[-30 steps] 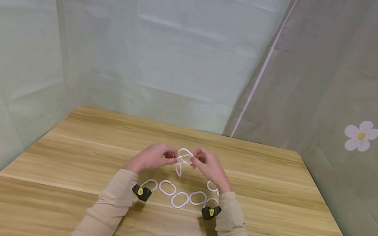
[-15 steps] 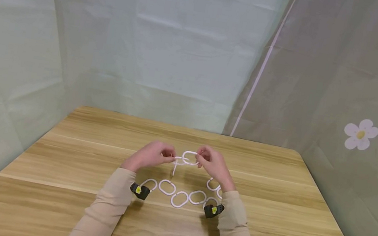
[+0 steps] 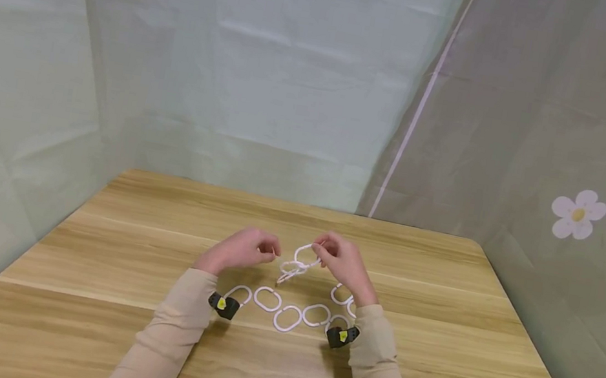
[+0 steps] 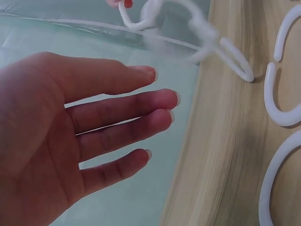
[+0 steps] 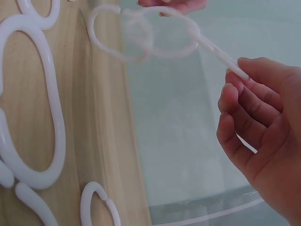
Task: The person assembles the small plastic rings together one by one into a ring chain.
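Note:
My right hand (image 3: 341, 265) pinches one end of a white oval plastic curtain ring (image 5: 225, 57), which has a small gap in its side. Linked to it, more white rings (image 3: 293, 270) hang in a short chain above the table, blurred in both wrist views. To the left of the chain, my left hand (image 3: 242, 252) is held up with its fingers apart from the rings. The left wrist view shows those fingers (image 4: 127, 110) loosely extended, nothing between them and the thumb.
Several loose white rings (image 3: 256, 295) lie in a curved row on the wooden table (image 3: 54, 321), nearer me than the chain. Some at the right are partly hidden by my right wrist and its black camera (image 3: 337, 337). Pale curtains (image 3: 295, 83) surround the table.
My left hand has let go of its ring, and that end of the chain has dropped. My right hand has moved slightly right, still holding its ring.

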Action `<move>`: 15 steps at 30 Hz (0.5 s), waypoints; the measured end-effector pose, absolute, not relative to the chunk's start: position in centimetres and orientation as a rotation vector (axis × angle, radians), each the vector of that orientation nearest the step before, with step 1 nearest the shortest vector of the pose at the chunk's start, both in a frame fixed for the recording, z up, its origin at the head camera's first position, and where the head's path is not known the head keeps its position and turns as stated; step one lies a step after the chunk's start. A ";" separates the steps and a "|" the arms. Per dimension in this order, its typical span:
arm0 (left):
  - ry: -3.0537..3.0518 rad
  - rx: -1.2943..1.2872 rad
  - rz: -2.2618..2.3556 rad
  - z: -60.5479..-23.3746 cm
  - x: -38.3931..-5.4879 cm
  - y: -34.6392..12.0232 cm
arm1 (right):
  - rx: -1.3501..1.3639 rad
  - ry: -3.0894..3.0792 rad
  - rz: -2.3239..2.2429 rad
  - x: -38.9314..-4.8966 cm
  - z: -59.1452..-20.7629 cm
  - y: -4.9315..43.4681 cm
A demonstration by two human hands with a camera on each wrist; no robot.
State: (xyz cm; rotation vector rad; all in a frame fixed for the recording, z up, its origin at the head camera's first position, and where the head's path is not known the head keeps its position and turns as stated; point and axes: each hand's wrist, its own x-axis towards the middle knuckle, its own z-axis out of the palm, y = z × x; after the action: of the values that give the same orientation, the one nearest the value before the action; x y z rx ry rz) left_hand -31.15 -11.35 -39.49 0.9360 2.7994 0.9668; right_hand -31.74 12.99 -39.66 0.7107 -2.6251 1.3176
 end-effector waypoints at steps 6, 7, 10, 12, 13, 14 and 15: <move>2.821 0.927 0.948 -39.5 -31.4 -10.9 | 0.765 -2.627 1.275 -31.9 -39.8 12.8; 2.822 0.926 0.947 -39.6 -31.4 -10.8 | 0.770 -2.627 1.275 -32.0 -39.9 12.8; 2.802 0.923 0.975 -39.6 -31.4 -10.3 | 0.790 -2.626 1.280 -32.1 -40.0 12.6; 2.780 0.928 1.001 -39.6 -31.3 -10.0 | 0.807 -2.625 1.288 -32.1 -40.1 12.5; 2.773 0.937 1.008 -39.6 -31.2 -9.9 | 0.818 -2.625 1.289 -32.1 -40.1 12.4; 2.768 0.947 1.012 -39.6 -31.2 -9.8 | 0.830 -2.623 1.301 -32.1 -40.1 12.4; 2.761 0.952 1.017 -39.6 -31.1 -9.7 | 0.838 -2.625 1.309 -32.1 -40.1 12.3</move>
State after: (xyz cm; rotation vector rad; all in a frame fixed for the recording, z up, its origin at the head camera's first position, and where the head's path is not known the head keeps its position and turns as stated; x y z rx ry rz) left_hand -31.13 -9.72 -39.61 0.9524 2.7608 1.0173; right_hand -32.14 12.33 -40.12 0.8376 -2.6253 1.3092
